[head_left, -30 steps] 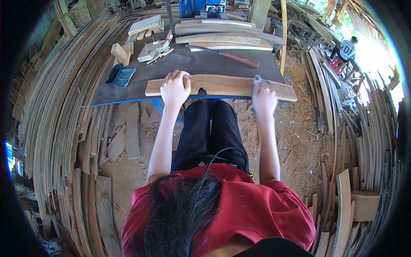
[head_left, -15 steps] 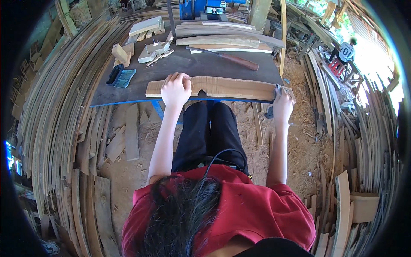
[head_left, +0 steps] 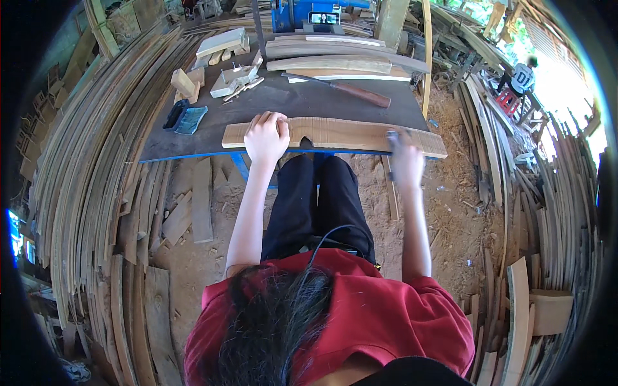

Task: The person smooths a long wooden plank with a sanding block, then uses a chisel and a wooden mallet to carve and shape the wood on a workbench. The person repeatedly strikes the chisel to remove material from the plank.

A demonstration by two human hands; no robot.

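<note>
A long brown wooden board (head_left: 347, 133) with a small dark notch in its near edge lies along the table's front edge. Its right end juts past the tabletop. My left hand (head_left: 266, 134) is closed over the board, left of the notch, gripping it. On the board's right part, my right hand (head_left: 407, 161) is smeared by motion. A folded grey piece (head_left: 391, 136), sandpaper or cloth, shows at its fingers; the blur hides which.
The dark table (head_left: 257, 114) has a blue edge. On it lie a wooden-handled saw or long blade (head_left: 360, 94), a blue cloth (head_left: 192, 120), wood blocks (head_left: 187, 83) and stacked boards (head_left: 328, 62). Timber strips (head_left: 96, 161) line both sides. A person (head_left: 520, 77) sits far right.
My right hand has slid left along the board from its right end, taking the grey piece with it. My left hand keeps its place on the board.
</note>
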